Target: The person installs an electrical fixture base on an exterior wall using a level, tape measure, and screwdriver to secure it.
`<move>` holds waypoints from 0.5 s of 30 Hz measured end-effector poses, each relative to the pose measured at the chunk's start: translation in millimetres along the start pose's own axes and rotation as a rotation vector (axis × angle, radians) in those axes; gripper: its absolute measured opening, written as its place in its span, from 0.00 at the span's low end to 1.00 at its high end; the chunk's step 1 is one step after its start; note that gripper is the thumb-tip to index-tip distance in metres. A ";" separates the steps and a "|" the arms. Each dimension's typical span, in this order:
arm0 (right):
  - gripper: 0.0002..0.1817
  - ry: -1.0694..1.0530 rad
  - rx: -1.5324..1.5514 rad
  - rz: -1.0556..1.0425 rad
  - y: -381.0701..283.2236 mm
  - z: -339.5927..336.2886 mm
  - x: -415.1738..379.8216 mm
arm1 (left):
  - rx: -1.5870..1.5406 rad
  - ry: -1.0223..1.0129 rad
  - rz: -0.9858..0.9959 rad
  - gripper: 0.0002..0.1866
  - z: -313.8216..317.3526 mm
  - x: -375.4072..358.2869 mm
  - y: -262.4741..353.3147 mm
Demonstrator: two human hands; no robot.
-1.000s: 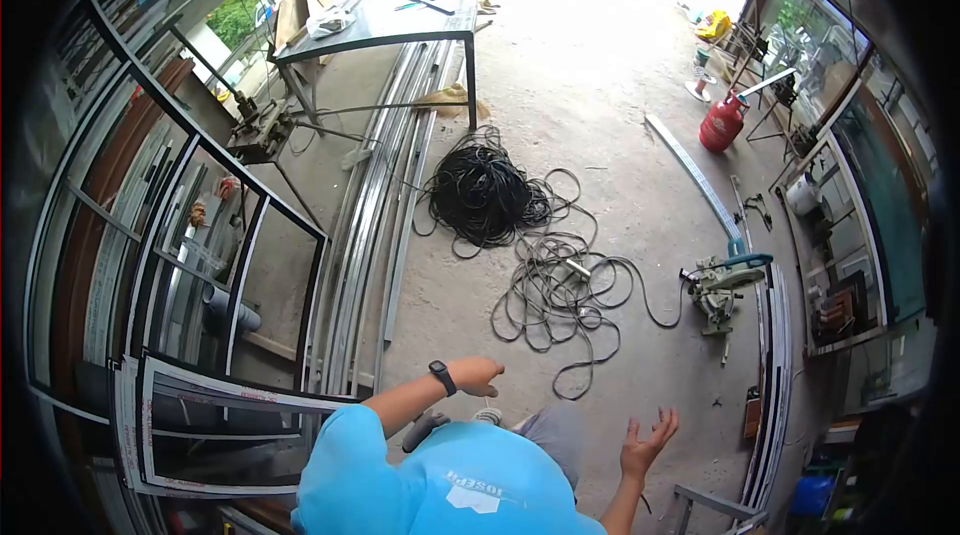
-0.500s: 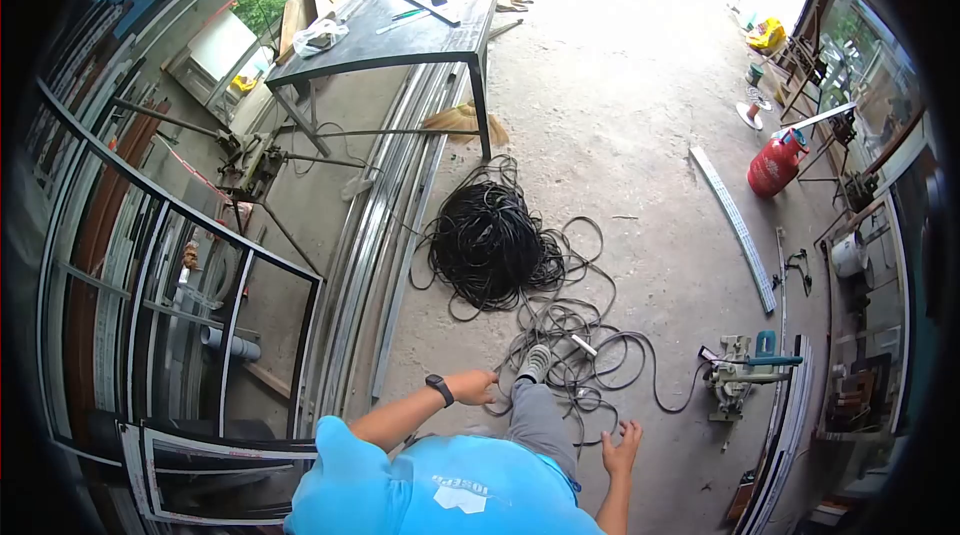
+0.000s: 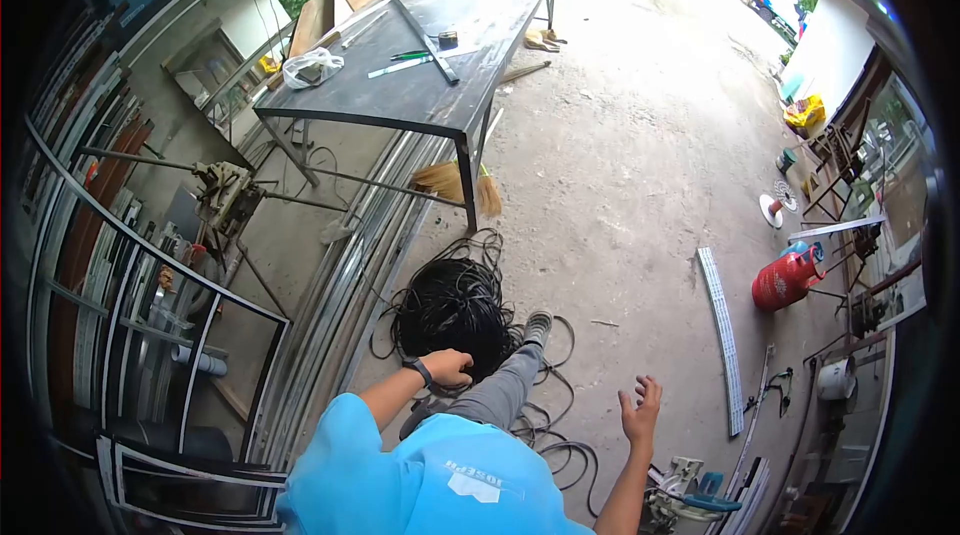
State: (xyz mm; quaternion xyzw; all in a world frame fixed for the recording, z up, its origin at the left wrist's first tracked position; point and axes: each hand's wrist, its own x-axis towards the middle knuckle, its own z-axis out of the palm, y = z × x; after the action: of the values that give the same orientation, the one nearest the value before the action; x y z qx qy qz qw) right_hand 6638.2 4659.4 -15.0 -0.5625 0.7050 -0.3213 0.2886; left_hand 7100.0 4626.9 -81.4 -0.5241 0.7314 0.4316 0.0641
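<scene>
My left hand (image 3: 449,368) is in front of my body at the near edge of a large tangled pile of black cord (image 3: 450,305). Its fingers curl inward, and whether anything small is in them is hidden. A dark watch is on that wrist. My right hand (image 3: 640,407) hangs over the concrete floor, its fingers spread and holding nothing. Loose black loops (image 3: 560,450) lie around my striped shoe (image 3: 538,328) and grey trouser leg.
A dark metal table (image 3: 390,95) with a metal bar (image 3: 415,30) stands ahead. Long metal profiles (image 3: 345,255) lie at left beside framed panels. At right are a perforated strip (image 3: 722,340), a red gas cylinder (image 3: 785,280) and a saw (image 3: 680,495).
I have stepped forward, so the table and cord pile are closer. The saw has shifted toward the bottom of the view. My right hand now appears higher in the picture.
</scene>
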 end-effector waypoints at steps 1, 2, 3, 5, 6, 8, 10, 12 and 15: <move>0.26 0.030 -0.026 -0.054 3.6 0.1 49.1 | -0.012 -0.010 -0.002 0.29 -24.0 39.4 -5.6; 0.26 0.033 -0.008 -0.023 8.3 1.8 99.4 | -0.009 0.005 -0.002 0.29 -49.6 80.6 -13.1; 0.26 0.031 0.001 0.015 14.3 -2.4 138.5 | -0.016 0.012 -0.002 0.29 -67.3 119.0 -18.0; 0.25 0.046 -0.021 0.117 34.7 -0.9 232.8 | 0.041 0.003 0.025 0.29 -135.2 211.6 -18.2; 0.26 0.036 0.014 0.180 47.1 -1.0 264.6 | 0.093 0.040 -0.010 0.29 -160.7 246.2 -12.5; 0.27 0.035 0.125 0.341 72.7 12.0 306.6 | 0.089 0.090 0.028 0.29 -238.1 287.9 22.1; 0.27 -0.038 0.005 0.482 97.6 20.4 321.8 | 0.014 0.182 0.130 0.30 -293.7 338.1 26.8; 0.27 -0.107 -0.024 0.639 162.4 46.7 323.3 | -0.011 0.281 0.190 0.31 -359.7 378.3 32.8; 0.26 -0.292 0.069 0.868 172.6 78.2 352.2 | -0.037 0.429 0.116 0.33 -449.4 440.4 14.1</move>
State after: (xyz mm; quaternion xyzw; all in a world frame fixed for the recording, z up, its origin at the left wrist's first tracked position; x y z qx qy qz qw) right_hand 6522.8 4332.5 -214.3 -0.2445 0.8163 -0.1115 0.5113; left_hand 7054.7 4000.8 -35.7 -0.5620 0.7492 0.3266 -0.1273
